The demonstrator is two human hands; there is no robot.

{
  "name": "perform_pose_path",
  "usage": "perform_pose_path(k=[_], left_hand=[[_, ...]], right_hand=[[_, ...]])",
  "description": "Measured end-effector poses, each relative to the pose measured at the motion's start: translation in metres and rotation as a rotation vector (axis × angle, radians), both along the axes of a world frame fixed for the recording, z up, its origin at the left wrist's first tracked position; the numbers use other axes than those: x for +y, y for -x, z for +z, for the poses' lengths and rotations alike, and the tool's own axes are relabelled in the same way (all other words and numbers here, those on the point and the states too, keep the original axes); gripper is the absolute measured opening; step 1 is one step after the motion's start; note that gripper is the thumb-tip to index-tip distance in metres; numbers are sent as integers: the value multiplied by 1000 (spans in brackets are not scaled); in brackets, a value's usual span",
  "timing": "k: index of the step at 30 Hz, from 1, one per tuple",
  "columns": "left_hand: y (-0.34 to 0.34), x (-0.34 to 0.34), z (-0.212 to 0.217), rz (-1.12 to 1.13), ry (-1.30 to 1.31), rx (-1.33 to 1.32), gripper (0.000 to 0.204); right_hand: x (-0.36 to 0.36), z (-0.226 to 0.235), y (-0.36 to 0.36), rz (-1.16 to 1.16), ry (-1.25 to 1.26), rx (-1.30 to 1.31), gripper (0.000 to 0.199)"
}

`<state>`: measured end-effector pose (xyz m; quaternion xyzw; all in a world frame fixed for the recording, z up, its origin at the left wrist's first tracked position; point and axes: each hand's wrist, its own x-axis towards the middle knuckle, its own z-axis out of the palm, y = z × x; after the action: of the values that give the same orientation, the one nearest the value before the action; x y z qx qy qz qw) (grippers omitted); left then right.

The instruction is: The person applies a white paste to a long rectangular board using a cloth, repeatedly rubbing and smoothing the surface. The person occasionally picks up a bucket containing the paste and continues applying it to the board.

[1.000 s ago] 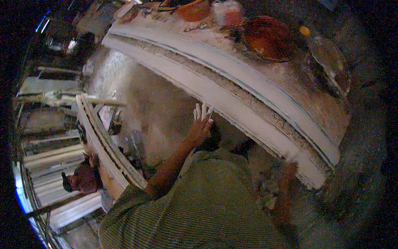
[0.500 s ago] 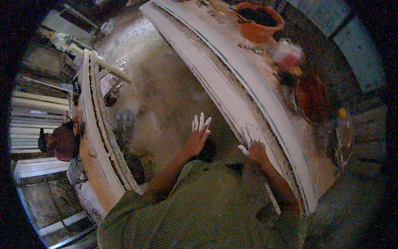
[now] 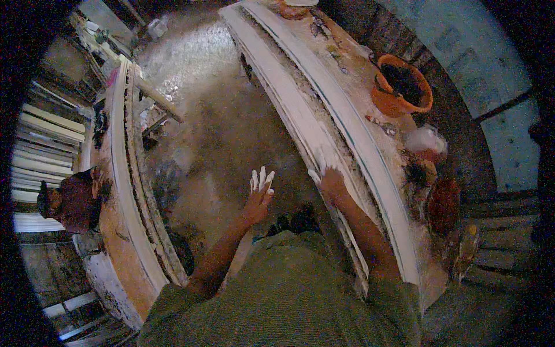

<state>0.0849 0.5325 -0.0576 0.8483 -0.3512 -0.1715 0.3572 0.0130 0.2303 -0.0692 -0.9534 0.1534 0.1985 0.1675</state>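
Observation:
My left hand (image 3: 259, 194) hangs in the air over the dusty floor, fingers spread and coated in white plaster, holding nothing. My right hand (image 3: 329, 180) lies flat on the near edge of a long white plaster moulding (image 3: 289, 104) that runs along a workbench. Its fingers are also smeared white and grip nothing. My green-checked shirt fills the lower middle of the view.
An orange bucket (image 3: 400, 92) with dark contents stands on the bench (image 3: 347, 69) to the right, with a white bag (image 3: 425, 140) and a dark red bowl (image 3: 444, 203) nearer. A second long moulding (image 3: 124, 191) lies on the left bench. Another person (image 3: 69, 199) is at far left.
The view has swung, shifting the right bench more upright. My right hand has come onto the moulding's edge. My left hand stays raised with spread fingers.

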Motion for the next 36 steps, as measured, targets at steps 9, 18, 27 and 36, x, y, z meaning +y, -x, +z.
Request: perform_pose_path(k=[9,18,27,36], left_hand=[[-135,-16,17,84,-151,93,61],[-272,-16,48,264,-76,156,59],[-395,-81,67,15,-170,63,56],[-574,-70,14,-62,-112,-56,60]], right_hand=[[-19,-32,-259,207,-46,-387,95],[-40,-18,-49,289,-260,48,69],[-20,-12,-211,14,-187,36,72],[-27,-38,-474,-32,114,-593,57]])
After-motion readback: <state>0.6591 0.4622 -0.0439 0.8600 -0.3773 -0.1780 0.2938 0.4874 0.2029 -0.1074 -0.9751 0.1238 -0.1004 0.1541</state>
